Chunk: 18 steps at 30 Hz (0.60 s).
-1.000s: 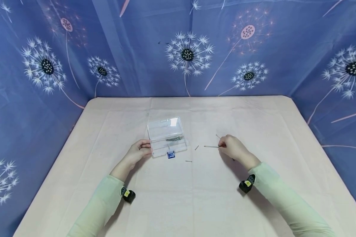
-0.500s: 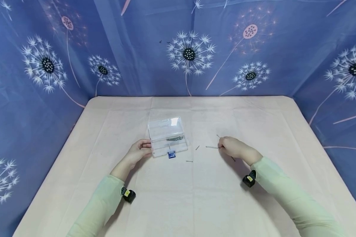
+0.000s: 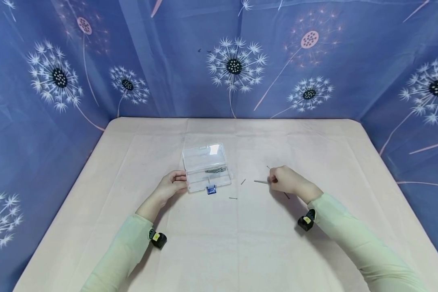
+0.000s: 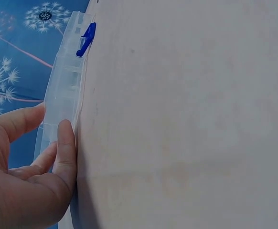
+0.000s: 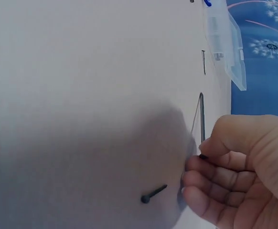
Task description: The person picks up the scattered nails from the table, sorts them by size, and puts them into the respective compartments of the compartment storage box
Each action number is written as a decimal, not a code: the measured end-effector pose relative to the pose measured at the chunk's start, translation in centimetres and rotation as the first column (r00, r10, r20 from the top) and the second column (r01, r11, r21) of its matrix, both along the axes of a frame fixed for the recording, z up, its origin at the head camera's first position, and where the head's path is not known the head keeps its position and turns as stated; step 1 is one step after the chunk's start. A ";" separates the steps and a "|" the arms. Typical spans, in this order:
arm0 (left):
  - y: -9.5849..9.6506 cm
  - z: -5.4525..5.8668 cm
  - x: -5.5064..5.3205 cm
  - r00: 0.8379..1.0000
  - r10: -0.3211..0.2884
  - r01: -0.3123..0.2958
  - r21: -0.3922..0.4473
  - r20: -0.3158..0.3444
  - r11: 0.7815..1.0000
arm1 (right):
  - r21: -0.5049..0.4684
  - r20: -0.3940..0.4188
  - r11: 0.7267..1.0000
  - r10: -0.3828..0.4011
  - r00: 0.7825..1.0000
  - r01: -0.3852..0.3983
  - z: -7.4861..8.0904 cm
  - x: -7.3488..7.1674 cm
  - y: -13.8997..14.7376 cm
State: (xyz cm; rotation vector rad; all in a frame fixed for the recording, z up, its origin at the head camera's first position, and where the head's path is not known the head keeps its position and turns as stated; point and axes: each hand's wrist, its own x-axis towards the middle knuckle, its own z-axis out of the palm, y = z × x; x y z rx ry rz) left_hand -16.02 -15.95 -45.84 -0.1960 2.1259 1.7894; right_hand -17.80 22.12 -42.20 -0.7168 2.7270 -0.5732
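A clear plastic box (image 3: 209,185) with a raised lid (image 3: 200,158) and a blue latch (image 3: 211,189) stands left of centre. Several nails (image 3: 215,170) lie in its rear compartment. My left hand (image 3: 169,186) holds the box by its left end, thumb and fingertips against the plastic, as the left wrist view shows. To the right, low over the table, my right hand (image 3: 286,179) pinches a long nail (image 5: 202,117) between thumb and forefinger. Its point end juts out to the left; its head shows at the fingertips. The other right fingers are curled, holding nothing visible.
Two short nails, one nail (image 3: 243,181) and another nail (image 3: 233,198), lie between box and right hand. A dark nail (image 5: 153,193) lies beneath the right hand, and a thin nail (image 3: 268,167) shows just behind it. A blue dandelion-print curtain (image 3: 182,81) borders the table (image 3: 204,247).
The right hand has tightened its fingers on the long nail and shifted only slightly, uncovering more of the dark nail below. The left hand and box stay put; the head view drifts a little.
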 end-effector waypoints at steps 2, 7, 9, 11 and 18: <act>0.0 0.0 0.0 1.000 0.000 0.000 -0.004 0.001 1.000 | -0.041 0.005 0.999 -0.013 1.000 0.013 0.0 0.0 0.0; -0.1 0.0 0.1 1.000 -0.004 0.004 -0.007 -0.004 1.000 | -0.167 0.034 0.983 -0.067 0.997 0.071 -0.6 0.0 0.1; -0.1 0.0 0.1 1.000 -0.004 0.004 -0.007 -0.005 1.000 | -0.213 0.059 0.970 -0.106 0.993 0.116 -0.9 -0.1 0.2; -0.1 -0.1 0.1 1.000 -0.002 0.002 -0.010 -0.002 1.000 | -0.264 0.095 0.949 -0.149 0.984 0.169 -1.1 0.0 0.2; 0.0 -0.2 0.1 1.000 0.002 -0.002 0.019 -0.016 1.000 | -0.476 0.373 0.779 -0.241 0.896 0.408 -1.5 0.1 -0.1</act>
